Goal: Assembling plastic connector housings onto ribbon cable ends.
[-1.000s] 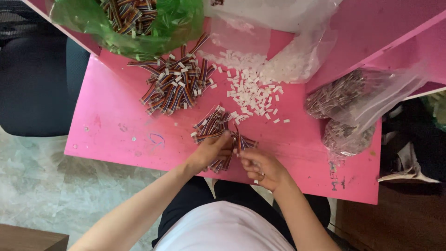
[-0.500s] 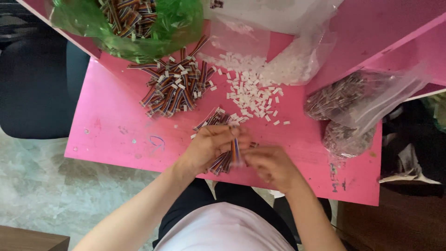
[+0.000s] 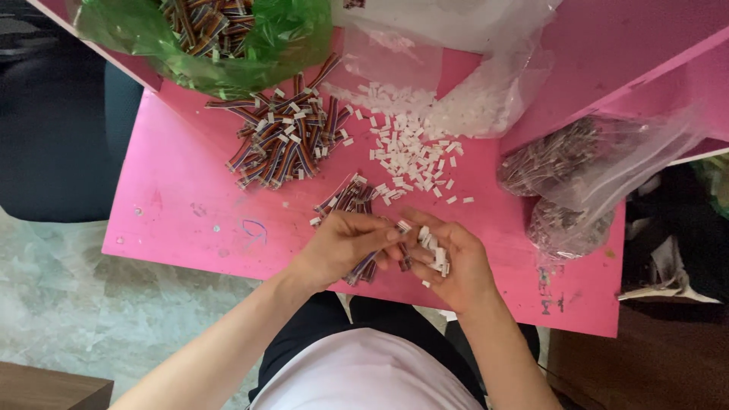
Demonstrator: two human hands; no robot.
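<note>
Holding: left hand (image 3: 345, 247) grip pinches short striped ribbon cable (image 3: 363, 267).
Right hand (image 3: 449, 262): cupped, gripping small white plastic connectors (image 3: 434, 250).
Place: near edge of pink bench (image 3: 175, 205).

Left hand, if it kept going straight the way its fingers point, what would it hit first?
The left hand points right, so it would probably first meet the right hand, cupping small white connectors; they almost touch already.

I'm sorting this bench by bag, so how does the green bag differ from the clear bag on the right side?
The green bag is tinted green and lies at the top left of the pink table; the clear bag is colourless and hangs over the right edge. The green bag holds striped multicolour ribbon-cable pieces; the clear bag holds darker, brownish pieces, too small to tell apart. Both are thin, crumpled plastic and filled with small parts.
</note>
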